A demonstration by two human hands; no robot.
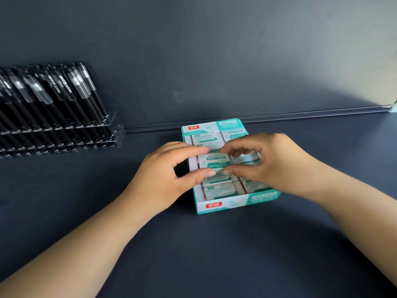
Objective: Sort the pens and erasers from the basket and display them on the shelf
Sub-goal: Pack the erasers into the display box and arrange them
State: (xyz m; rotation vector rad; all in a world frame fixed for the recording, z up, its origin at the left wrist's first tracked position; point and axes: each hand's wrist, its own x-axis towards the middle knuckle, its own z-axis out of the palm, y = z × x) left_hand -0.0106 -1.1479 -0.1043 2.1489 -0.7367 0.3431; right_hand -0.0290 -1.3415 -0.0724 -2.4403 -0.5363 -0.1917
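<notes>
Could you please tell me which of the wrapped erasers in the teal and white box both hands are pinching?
The teal-and-white wrapped eraser in the left column's middle, reading SOFT&CLEAN; left hand and right hand pinch it; the others lie untouched.

I am at a retail display — a stationery shop shelf. The dark shelf has a dark back panel and a clear plastic rail along the rear edge. At left, a tiered clear acrylic stand holds rows of identical black pens. In front of me, an open teal-and-white carton presents wrapped erasers — many alike, arranged as stock
</notes>
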